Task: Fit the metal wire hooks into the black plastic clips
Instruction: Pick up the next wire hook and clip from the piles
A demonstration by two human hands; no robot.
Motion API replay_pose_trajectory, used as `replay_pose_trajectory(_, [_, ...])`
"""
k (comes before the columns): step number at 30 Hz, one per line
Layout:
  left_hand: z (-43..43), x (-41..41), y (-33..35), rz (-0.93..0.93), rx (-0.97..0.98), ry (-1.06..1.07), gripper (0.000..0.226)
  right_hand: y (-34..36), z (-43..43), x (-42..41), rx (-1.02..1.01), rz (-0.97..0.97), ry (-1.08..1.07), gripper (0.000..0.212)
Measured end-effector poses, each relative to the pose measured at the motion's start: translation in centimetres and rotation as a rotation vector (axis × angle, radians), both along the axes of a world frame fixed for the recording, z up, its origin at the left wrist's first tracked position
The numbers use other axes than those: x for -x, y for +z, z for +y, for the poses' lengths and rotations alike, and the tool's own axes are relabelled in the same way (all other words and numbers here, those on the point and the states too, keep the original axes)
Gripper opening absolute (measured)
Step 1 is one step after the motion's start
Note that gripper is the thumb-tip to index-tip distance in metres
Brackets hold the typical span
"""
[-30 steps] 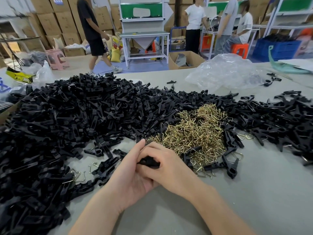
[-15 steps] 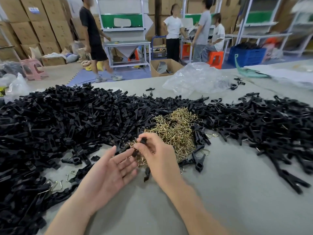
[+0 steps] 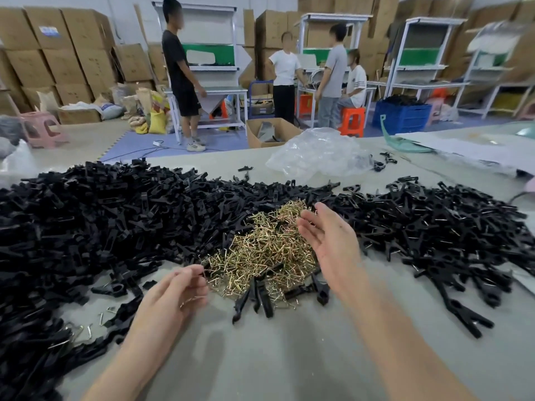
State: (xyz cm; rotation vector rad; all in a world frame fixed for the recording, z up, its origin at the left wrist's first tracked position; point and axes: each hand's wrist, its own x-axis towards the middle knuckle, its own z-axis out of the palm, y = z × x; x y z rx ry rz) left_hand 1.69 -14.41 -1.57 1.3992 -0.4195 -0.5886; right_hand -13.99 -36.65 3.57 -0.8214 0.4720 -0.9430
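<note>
A heap of brass-coloured wire hooks (image 3: pixel 260 247) lies mid-table, ringed by black plastic clips: a big pile on the left (image 3: pixel 86 221) and a flatter spread on the right (image 3: pixel 434 227). My left hand (image 3: pixel 173 293) is at the heap's near left edge, its fingers curled and pinching a thin wire hook (image 3: pixel 203 274). Over the heap's right edge, my right hand (image 3: pixel 327 241) hovers with the palm turned left, fingers spread and holding nothing. A few clips (image 3: pixel 260 296) lie just in front of the hooks.
The grey table (image 3: pixel 289 357) runs toward me. A crumpled clear plastic bag (image 3: pixel 318 151) sits at the back. Loose hooks (image 3: pixel 86 331) lie near the left pile. Several people stand by workbenches and cardboard boxes beyond the table.
My right hand let go of the black clip it held and rose up to the right, now open. My left hand went from flat open to curled on a hook.
</note>
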Motion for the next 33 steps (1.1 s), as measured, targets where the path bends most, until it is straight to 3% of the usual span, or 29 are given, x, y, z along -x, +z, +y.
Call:
replay_pose_trajectory(2, [0.8,0.1,-0.4,-0.630,-0.276,0.135,0.015,-1.2,3.0,-1.9,0.197,0.223,0.015,0.021])
replay_pose_trajectory(3, [0.9,0.0,-0.7,-0.807,-0.348,0.170,0.016,-1.7,4.5,-2.8,0.338,0.349,0.026,0.022])
replay_pose_trajectory(8, [0.6,-1.8,-1.6,-0.944,-0.701,0.304,0.040,-4.2,9.2,-6.6,1.132,0.661,-0.012,0.032])
replay_pose_trajectory(11, [0.4,-2.9,-1.9,-1.021,-0.805,0.243,0.047,-5.3,9.5,-7.4,1.361,0.847,-0.016,0.034])
replay_pose_trajectory(17, [0.2,-3.0,-1.8,-1.043,-0.831,0.158,0.037,-5.9,9.1,-7.7,1.459,0.915,-0.025,0.029])
replay_pose_trajectory(22, [0.3,-3.4,-1.4,-0.973,-0.688,0.321,0.028,-5.8,9.1,-7.7,1.453,0.917,-0.027,0.029])
replay_pose_trajectory(24, [0.1,-3.6,-1.4,-1.010,-0.794,0.377,0.038,-5.8,9.1,-7.6,1.444,0.914,-0.027,0.028])
replay_pose_trajectory(27, [-0.5,-4.1,-1.3,-0.958,-0.958,0.293,0.049,-5.8,9.1,-7.6,1.433,0.912,-0.030,0.028])
replay_pose_trajectory(33, [-0.4,-4.5,-0.9,-1.071,-0.947,0.302,0.034,-5.8,9.1,-7.5,1.426,0.916,-0.038,0.028])
